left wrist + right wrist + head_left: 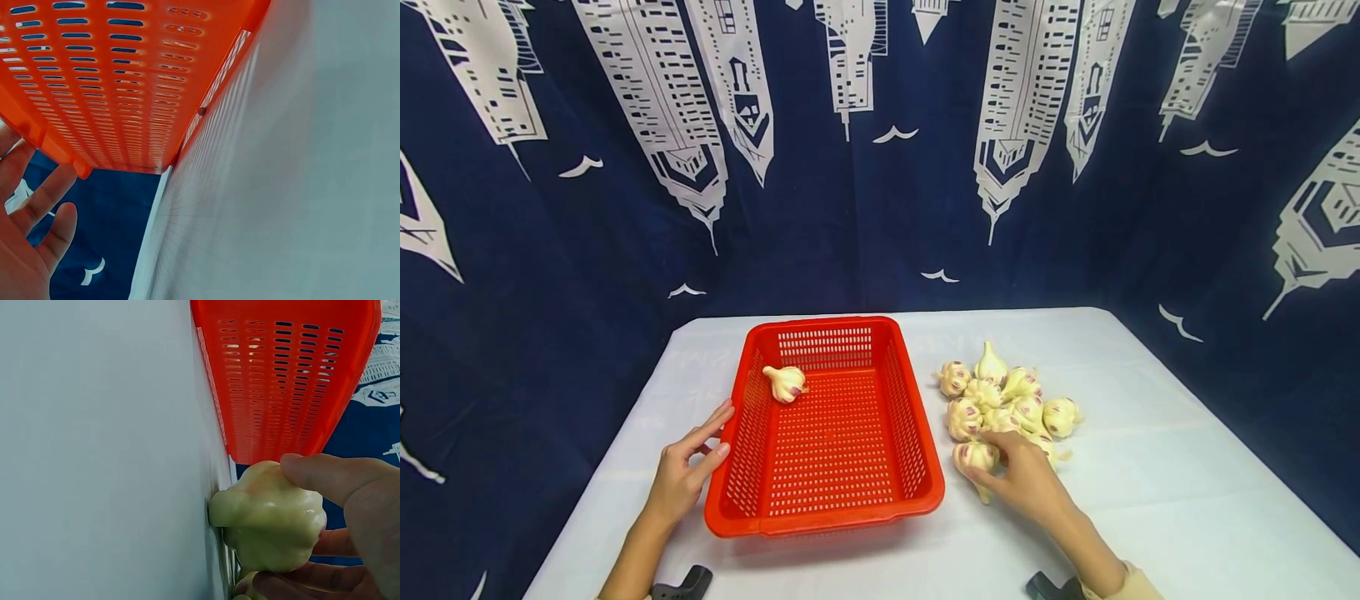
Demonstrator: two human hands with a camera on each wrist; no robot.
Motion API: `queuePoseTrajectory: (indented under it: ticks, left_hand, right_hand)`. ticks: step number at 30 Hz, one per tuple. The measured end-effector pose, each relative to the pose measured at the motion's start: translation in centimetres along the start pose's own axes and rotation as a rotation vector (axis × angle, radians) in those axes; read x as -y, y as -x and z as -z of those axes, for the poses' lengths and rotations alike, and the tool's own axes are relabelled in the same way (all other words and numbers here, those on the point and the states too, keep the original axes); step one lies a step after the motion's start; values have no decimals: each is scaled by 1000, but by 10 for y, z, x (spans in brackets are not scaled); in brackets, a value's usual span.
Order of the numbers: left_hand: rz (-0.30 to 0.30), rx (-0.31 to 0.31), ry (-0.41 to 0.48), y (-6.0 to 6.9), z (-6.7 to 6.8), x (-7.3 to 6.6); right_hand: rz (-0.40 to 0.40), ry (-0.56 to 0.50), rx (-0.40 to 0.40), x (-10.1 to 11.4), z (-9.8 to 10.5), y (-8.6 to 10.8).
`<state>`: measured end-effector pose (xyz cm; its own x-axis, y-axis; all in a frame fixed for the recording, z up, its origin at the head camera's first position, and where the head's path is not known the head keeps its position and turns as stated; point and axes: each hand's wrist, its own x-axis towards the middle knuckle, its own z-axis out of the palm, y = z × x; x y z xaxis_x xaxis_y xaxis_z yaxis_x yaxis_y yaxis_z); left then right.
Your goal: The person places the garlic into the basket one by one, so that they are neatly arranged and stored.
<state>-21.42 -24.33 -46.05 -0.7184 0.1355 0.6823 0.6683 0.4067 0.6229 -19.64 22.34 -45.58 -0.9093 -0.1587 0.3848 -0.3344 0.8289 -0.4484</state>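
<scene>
The right hand [1024, 477] grips a garlic bulb [974, 457] at three o'clock of the red basket [829, 454]; the left hand [681, 475], fingers extended, is at nine. Picking seems underway; next probably needs lifting.

Red basket [827, 442]: can be entered from above; sideways blocked by walls [904, 425].
Left rim [742, 371]: obstructed by left hand [679, 477].
Basket-to-garlic pile [982, 394] gap: narrowed by bulb [976, 455] held in right hand [1028, 477].
Right tabletop [1157, 458]: left unobstructed.

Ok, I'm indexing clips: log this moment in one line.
left grip: at red basket | right grip: holding garlic bulb | inside basket: lone bulb
</scene>
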Motion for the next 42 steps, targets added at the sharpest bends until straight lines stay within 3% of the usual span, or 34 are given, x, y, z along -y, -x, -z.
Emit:
queuePoseTrajectory:
  ticks: [19,24,31,38,42]
  left_hand:
    - [16,-26,25,2,-1,-3]
    - [16,-26,16,0,-1,-4]
    - [6,-29,22,1,-1,-3]
    - [2,-31,22,1,-1,-1]
    - [4,-27,16,0,-1,-2]
  right_hand:
    - [2,-46,45,2,-2,4]
    - [29,-93,9,4,0,6]
    - [89,-70,-78,4,5,6]
    - [154,-150,-174,6,11,0]
    - [206,-129,-215,6,13,-3]
